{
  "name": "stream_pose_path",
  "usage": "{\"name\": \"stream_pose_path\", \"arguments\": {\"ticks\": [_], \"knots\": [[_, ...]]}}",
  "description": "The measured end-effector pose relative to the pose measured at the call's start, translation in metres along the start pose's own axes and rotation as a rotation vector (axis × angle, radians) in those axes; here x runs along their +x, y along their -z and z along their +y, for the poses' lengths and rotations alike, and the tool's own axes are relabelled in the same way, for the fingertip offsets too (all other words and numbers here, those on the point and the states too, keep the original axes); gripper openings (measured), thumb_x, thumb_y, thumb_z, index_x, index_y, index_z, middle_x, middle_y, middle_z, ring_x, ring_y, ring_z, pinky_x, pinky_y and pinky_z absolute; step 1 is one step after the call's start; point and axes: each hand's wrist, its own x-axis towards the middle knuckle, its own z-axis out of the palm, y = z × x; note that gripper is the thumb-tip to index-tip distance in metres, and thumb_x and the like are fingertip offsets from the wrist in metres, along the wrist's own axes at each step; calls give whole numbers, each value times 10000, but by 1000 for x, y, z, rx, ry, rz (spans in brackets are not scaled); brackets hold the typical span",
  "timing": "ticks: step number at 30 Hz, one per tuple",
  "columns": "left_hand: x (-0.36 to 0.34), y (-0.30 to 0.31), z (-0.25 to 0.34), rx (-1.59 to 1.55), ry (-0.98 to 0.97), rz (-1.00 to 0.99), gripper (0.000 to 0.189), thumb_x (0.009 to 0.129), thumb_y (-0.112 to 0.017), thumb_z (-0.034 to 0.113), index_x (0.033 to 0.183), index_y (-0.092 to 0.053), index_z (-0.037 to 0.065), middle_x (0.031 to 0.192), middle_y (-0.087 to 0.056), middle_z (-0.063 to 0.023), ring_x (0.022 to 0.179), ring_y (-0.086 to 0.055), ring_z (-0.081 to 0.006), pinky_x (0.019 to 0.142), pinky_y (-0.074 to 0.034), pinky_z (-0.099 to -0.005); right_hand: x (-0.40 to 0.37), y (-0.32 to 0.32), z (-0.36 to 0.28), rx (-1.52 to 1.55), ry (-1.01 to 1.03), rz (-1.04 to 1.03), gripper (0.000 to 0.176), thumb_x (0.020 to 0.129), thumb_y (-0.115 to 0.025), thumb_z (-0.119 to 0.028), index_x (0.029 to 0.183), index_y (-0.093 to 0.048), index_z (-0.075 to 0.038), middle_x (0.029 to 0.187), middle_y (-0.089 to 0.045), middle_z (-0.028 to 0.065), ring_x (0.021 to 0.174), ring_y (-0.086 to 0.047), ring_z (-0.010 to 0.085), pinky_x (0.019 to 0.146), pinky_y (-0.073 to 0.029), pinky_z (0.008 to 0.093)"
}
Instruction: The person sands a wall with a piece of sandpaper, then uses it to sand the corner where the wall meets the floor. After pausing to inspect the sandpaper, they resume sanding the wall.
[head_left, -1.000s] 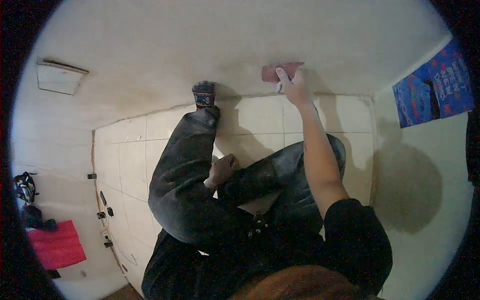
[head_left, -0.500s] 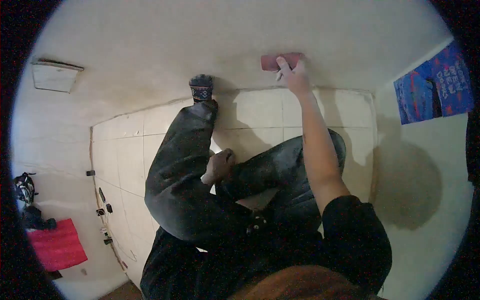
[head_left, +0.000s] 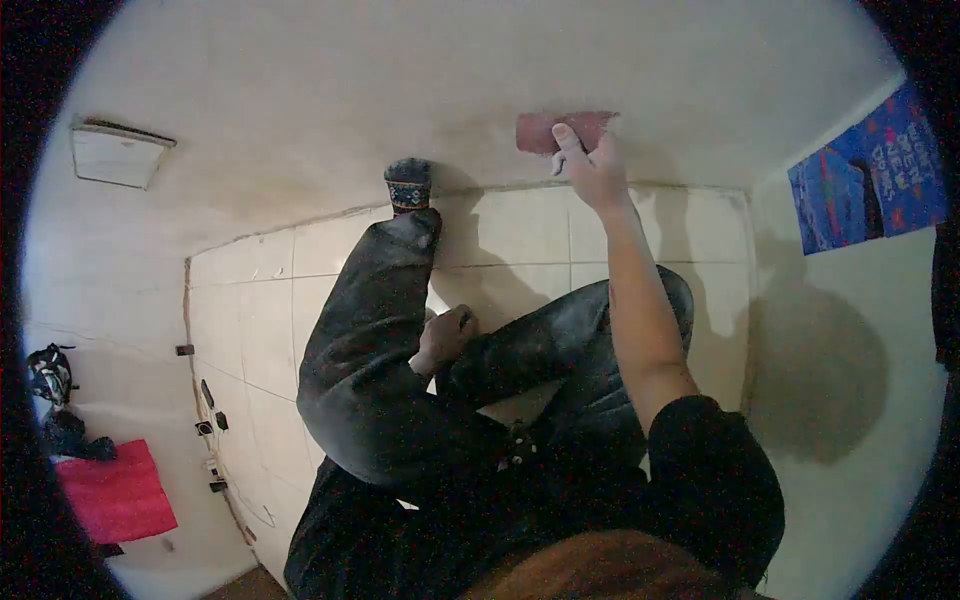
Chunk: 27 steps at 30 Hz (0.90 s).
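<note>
My right hand (head_left: 597, 178) presses a reddish-brown piece of sandpaper (head_left: 538, 133) against the pale wall, low down near the floor. The thumb lies over the sandpaper, and its tip and the nearby fingers look whitish with dust. Part of the sandpaper is hidden under the hand. Between my bent legs, my left hand (head_left: 443, 338) rests with its fingers curled in. Whether anything is inside it cannot be seen. My sock-covered foot (head_left: 408, 185) stands against the foot of the wall, left of the sandpaper.
Pale tiles (head_left: 520, 228) cover the floor up to the wall. On the right wall hangs a blue printed sheet (head_left: 835, 200). A white framed panel (head_left: 120, 155) is at the upper left. Small dark objects and cables lie along the left edge, near a pink cloth (head_left: 120, 490).
My right hand still holds the sandpaper at the wall, with its thumb and fingers slightly shifted. The whole view has moved a little. The left hand stays between the legs.
</note>
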Motion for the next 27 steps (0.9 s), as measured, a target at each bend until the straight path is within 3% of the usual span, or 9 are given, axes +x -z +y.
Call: {"name": "stream_pose_path", "arguments": {"ticks": [2, 6, 9, 12, 15, 19, 22, 25, 27], "knots": [[0, -12, -9, 12, -46, 24, 314, 961, -495, 336, 1052, -605, 57, 989, -674, -202, 956, -641, -405, 810, -494, -483, 2, 9, -42, 248, -127, -145, 398, 928, -661, -379, 989, -649, 15, 904, -691, 117, 793, -647, 199, 752, -508, 342], [5, -26, -29, 112, -136, 41, 316, 961, -496, 339, 1066, -600, 59, 1001, -677, -195, 953, -646, -401, 809, -499, -480, -2, 6, 22, -234, -249, 21, 313, 919, -672, -317, 928, -672, -4, 874, -696, 103, 816, -640, 200, 761, -501, 363], [5, -13, -20, -53, -93, 24, 321, 960, -500, 350, 1071, -590, 62, 995, -672, -209, 948, -644, -409, 810, -499, -482, 0, -10, 76, -298, 89, 135, 289, 919, -675, -302, 922, -674, -13, 845, -688, 80, 732, -636, 188, 707, -502, 362], [5, -16, -21, -9, -76, 26, 319, 960, -501, 356, 1058, -589, 66, 983, -669, -212, 944, -641, -413, 804, -497, -485, 1, 2, -27, 236, -58, -94, 316, 937, -650, -325, 953, -663, -10, 879, -693, 98, 656, -629, 194, 663, -502, 366], [2, -25, -23, 15, -73, 4, 314, 961, -502, 355, 1045, -592, 66, 979, -670, -210, 944, -643, -410, 802, -497, -481, 10, 14, -18, -103, -349, -144, 494, 931, -641, -430, 1081, -635, 41, 1002, -691, 148, 901, -648, 296, 849, -489, 414], [8, -22, -32, 133, -132, 43, 302, 958, -514, 346, 1039, -600, 68, 974, -673, -204, 922, -647, -396, 785, -502, -467, 4, -8, 73, -371, 409, 211, 328, 964, -602, -330, 952, -674, -10, 735, -672, 79, 620, -621, 189, 633, -497, 351], [6, -17, -17, -10, -33, 53, 293, 959, -514, 339, 1039, -602, 71, 973, -675, -200, 916, -648, -390, 782, -503, -467, 4, 0, -19, 98, 28, -119, 363, 962, -601, -358, 995, -669, -4, 833, -704, 120, 678, -650, 247, 693, -505, 389], [-2, -21, -19, 101, -161, 49, 286, 961, -512, 333, 1039, -608, 75, 983, -677, -199, 928, -649, -388, 791, -504, -473, 14, 1, 48, -75, -140, -94, 347, 967, -594, -340, 987, -681, -5, 818, -707, 122, 702, -656, 255, 703, -500, 394], [4, -18, -26, 368, -386, 37, 282, 961, -514, 328, 1034, -611, 74, 991, -676, -203, 933, -649, -386, 794, -505, -474, 3, -14, 103, -391, 125, 216, 344, 963, -602, -336, 886, -689, -13, 736, -687, 101, 675, -643, 246, 689, -492, 391]]}}
